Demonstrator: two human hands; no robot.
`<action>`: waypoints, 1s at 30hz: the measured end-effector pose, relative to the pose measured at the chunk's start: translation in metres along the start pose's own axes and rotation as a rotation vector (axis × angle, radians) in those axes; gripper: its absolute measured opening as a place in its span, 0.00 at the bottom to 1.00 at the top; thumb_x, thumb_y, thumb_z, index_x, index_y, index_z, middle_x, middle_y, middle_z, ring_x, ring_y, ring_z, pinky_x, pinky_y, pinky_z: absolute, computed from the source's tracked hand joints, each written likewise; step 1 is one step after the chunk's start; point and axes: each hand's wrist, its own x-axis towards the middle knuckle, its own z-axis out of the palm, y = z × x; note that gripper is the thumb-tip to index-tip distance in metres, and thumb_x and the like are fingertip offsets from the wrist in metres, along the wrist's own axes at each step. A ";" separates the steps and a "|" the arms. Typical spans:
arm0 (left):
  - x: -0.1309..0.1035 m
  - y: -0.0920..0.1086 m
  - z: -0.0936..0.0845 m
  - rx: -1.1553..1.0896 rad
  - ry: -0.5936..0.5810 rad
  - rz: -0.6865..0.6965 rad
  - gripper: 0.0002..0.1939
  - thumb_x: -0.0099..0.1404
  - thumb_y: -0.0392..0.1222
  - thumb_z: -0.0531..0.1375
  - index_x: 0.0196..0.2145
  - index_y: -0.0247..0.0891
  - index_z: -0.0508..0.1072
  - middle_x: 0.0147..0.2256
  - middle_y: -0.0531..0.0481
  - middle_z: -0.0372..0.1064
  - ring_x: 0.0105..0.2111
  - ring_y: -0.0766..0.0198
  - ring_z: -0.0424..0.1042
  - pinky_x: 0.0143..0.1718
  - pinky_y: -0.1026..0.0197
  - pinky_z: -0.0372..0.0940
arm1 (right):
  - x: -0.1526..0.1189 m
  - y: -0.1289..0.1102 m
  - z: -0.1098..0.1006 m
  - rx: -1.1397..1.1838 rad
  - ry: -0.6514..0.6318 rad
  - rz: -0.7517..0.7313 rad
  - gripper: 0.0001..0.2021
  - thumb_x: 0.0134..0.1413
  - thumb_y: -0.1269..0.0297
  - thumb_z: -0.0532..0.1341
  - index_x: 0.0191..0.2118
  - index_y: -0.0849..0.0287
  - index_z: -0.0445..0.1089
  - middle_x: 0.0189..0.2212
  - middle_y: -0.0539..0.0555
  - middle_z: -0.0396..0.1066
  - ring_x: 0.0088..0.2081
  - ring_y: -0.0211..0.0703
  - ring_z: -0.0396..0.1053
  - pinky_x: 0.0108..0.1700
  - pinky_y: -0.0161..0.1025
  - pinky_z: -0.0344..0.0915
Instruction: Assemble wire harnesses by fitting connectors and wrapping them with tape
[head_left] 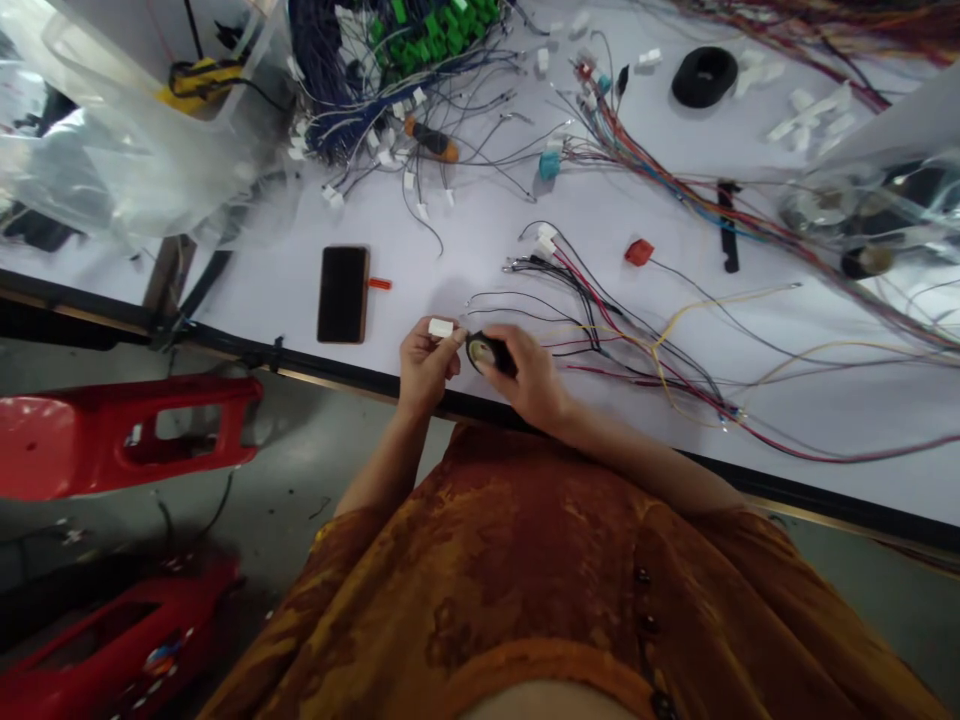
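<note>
Near the front edge of the table, my left hand (426,365) is closed with a small white connector (441,327) between its fingers. Beside it my right hand (529,375) wraps round a roll of black tape (487,352), whose pale core faces my left hand. The two hands almost meet at the tape. Thin black wires (517,303) lie just beyond my right hand, their tips close to the connector; I cannot tell whether any is joined to it. A dark phone (343,294) lies left of my left hand, with an orange piece (379,284) at its side.
Bundled wires with green connectors (442,35) and an orange-black screwdriver (432,140) lie at the back. A multicoloured harness (675,190) crosses the right side, near a black tape roll (705,77) and red connector (639,252). Red stools (67,440) stand at left below the table.
</note>
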 end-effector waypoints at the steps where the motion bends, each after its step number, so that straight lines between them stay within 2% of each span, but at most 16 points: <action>1: -0.001 0.000 0.001 -0.007 0.000 -0.029 0.16 0.53 0.48 0.74 0.32 0.38 0.75 0.15 0.62 0.63 0.10 0.77 0.56 0.11 0.73 0.48 | -0.009 0.001 0.006 -0.100 -0.048 -0.023 0.15 0.64 0.61 0.61 0.54 0.58 0.67 0.47 0.60 0.74 0.46 0.47 0.73 0.44 0.42 0.71; 4: -0.003 0.001 0.003 -0.036 0.006 -0.080 0.16 0.53 0.47 0.74 0.33 0.37 0.76 0.16 0.61 0.65 0.11 0.77 0.57 0.11 0.73 0.50 | -0.025 0.004 0.016 -0.332 -0.260 -0.005 0.19 0.66 0.64 0.59 0.61 0.58 0.65 0.51 0.62 0.72 0.45 0.50 0.74 0.40 0.43 0.72; 7: -0.006 0.003 0.002 -0.057 0.009 -0.032 0.15 0.54 0.45 0.74 0.33 0.36 0.76 0.23 0.56 0.73 0.15 0.77 0.63 0.18 0.73 0.61 | -0.027 0.005 0.010 -0.331 -0.362 -0.060 0.21 0.68 0.65 0.57 0.64 0.57 0.63 0.51 0.61 0.72 0.45 0.48 0.74 0.41 0.43 0.73; 10: -0.011 0.008 0.000 0.023 0.017 0.077 0.13 0.56 0.45 0.73 0.34 0.37 0.76 0.30 0.53 0.77 0.20 0.76 0.69 0.24 0.72 0.67 | -0.010 0.003 -0.011 -0.141 -0.259 -0.204 0.16 0.70 0.60 0.56 0.57 0.58 0.69 0.46 0.59 0.72 0.47 0.45 0.71 0.48 0.41 0.71; 11: -0.013 0.011 -0.001 0.074 0.008 0.125 0.12 0.57 0.45 0.73 0.34 0.38 0.76 0.31 0.53 0.78 0.23 0.75 0.71 0.26 0.71 0.68 | 0.001 0.001 -0.019 -0.112 -0.189 -0.195 0.15 0.70 0.58 0.55 0.52 0.59 0.72 0.44 0.58 0.72 0.45 0.44 0.71 0.48 0.41 0.70; 13: -0.018 0.015 0.000 0.201 -0.035 0.241 0.10 0.59 0.44 0.72 0.36 0.39 0.77 0.34 0.52 0.78 0.29 0.70 0.75 0.31 0.69 0.71 | 0.031 -0.001 -0.032 -0.145 -0.122 -0.052 0.17 0.70 0.55 0.54 0.41 0.61 0.74 0.37 0.57 0.72 0.38 0.42 0.69 0.44 0.40 0.67; 14: -0.020 0.018 0.001 0.268 -0.060 0.308 0.10 0.60 0.43 0.72 0.37 0.40 0.78 0.34 0.52 0.78 0.32 0.69 0.77 0.34 0.67 0.72 | 0.048 -0.002 -0.037 -0.181 -0.185 0.049 0.18 0.69 0.54 0.54 0.37 0.61 0.74 0.33 0.55 0.72 0.34 0.40 0.67 0.40 0.39 0.65; 16: -0.022 0.021 0.002 0.385 -0.101 0.437 0.09 0.60 0.41 0.71 0.38 0.42 0.79 0.35 0.52 0.79 0.37 0.66 0.78 0.39 0.65 0.73 | 0.080 -0.003 -0.044 -0.210 -0.504 0.178 0.19 0.66 0.52 0.57 0.30 0.61 0.72 0.25 0.52 0.69 0.28 0.37 0.63 0.34 0.37 0.59; 18: -0.021 0.023 0.001 0.445 -0.129 0.513 0.09 0.60 0.40 0.71 0.39 0.42 0.79 0.37 0.52 0.79 0.39 0.65 0.79 0.42 0.64 0.73 | 0.101 -0.003 -0.048 -0.196 -0.791 0.200 0.18 0.64 0.54 0.60 0.27 0.61 0.70 0.21 0.49 0.65 0.25 0.35 0.61 0.31 0.35 0.56; 19: -0.020 0.023 -0.001 0.452 -0.132 0.523 0.09 0.60 0.40 0.71 0.39 0.43 0.79 0.37 0.52 0.79 0.39 0.65 0.79 0.42 0.63 0.73 | 0.104 -0.003 -0.049 -0.172 -0.854 0.187 0.16 0.64 0.56 0.59 0.28 0.61 0.71 0.21 0.49 0.65 0.25 0.35 0.61 0.30 0.35 0.55; 21: -0.016 0.024 -0.004 0.438 -0.115 0.496 0.10 0.60 0.40 0.72 0.40 0.43 0.79 0.37 0.52 0.79 0.39 0.65 0.79 0.42 0.63 0.72 | 0.094 -0.003 -0.051 -0.074 -0.789 0.126 0.13 0.65 0.59 0.58 0.35 0.62 0.73 0.26 0.50 0.70 0.26 0.33 0.62 0.31 0.34 0.58; 23: -0.013 0.025 -0.006 0.399 -0.080 0.435 0.10 0.59 0.40 0.72 0.38 0.43 0.79 0.36 0.53 0.78 0.37 0.67 0.78 0.40 0.65 0.72 | 0.067 -0.004 -0.049 0.030 -0.576 0.032 0.13 0.64 0.57 0.60 0.46 0.61 0.72 0.37 0.54 0.73 0.30 0.35 0.65 0.34 0.34 0.62; 26: -0.011 0.026 -0.001 0.337 -0.028 0.332 0.10 0.56 0.41 0.74 0.34 0.41 0.79 0.31 0.55 0.77 0.27 0.72 0.73 0.29 0.69 0.67 | 0.020 -0.008 -0.039 0.051 -0.273 -0.057 0.29 0.53 0.54 0.69 0.58 0.59 0.64 0.53 0.62 0.69 0.43 0.44 0.70 0.42 0.41 0.69; 27: -0.010 0.026 0.002 0.323 -0.015 0.298 0.10 0.56 0.42 0.74 0.33 0.40 0.78 0.29 0.55 0.76 0.23 0.74 0.69 0.25 0.70 0.64 | 0.009 -0.010 -0.034 0.038 -0.203 -0.046 0.31 0.53 0.56 0.69 0.60 0.59 0.62 0.55 0.64 0.68 0.47 0.48 0.70 0.46 0.44 0.70; 29: -0.008 0.025 0.007 0.303 -0.004 0.231 0.11 0.56 0.45 0.74 0.33 0.40 0.78 0.26 0.57 0.74 0.18 0.76 0.62 0.18 0.70 0.57 | -0.002 -0.012 -0.027 0.080 -0.107 0.028 0.26 0.58 0.60 0.65 0.59 0.58 0.61 0.52 0.62 0.71 0.47 0.48 0.70 0.48 0.46 0.70; 30: -0.006 0.024 0.008 0.292 -0.008 0.198 0.12 0.56 0.47 0.73 0.33 0.40 0.77 0.25 0.57 0.72 0.16 0.77 0.59 0.15 0.70 0.54 | -0.001 -0.013 -0.025 0.152 -0.078 0.092 0.21 0.60 0.62 0.62 0.57 0.57 0.62 0.46 0.59 0.73 0.42 0.45 0.70 0.45 0.44 0.70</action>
